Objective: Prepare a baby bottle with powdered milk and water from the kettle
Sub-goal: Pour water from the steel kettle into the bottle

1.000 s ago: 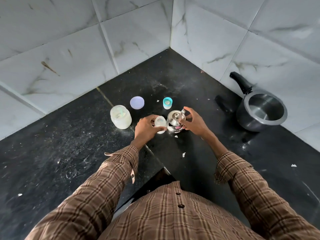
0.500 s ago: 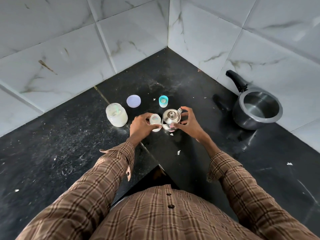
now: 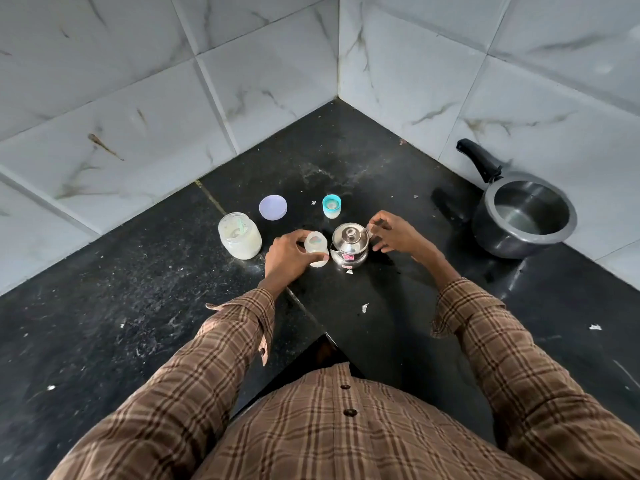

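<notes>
Head view, frame centre: the left hand (image 3: 289,259) grips the open baby bottle (image 3: 317,249) on the black bench (image 3: 104,306); the right hand (image 3: 394,233) pinches the steel kettle (image 3: 349,245) handle. Pouring step; next, probably lift and tilt the spout over the bottle mouth.

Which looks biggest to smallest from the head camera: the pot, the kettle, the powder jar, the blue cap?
1. pot
2. powder jar and kettle: look about alike, so no ranking
3. blue cap

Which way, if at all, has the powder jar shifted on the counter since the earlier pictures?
No. The powder jar stays put, in the same spot just left of and nearer than the lavender lid.
</notes>
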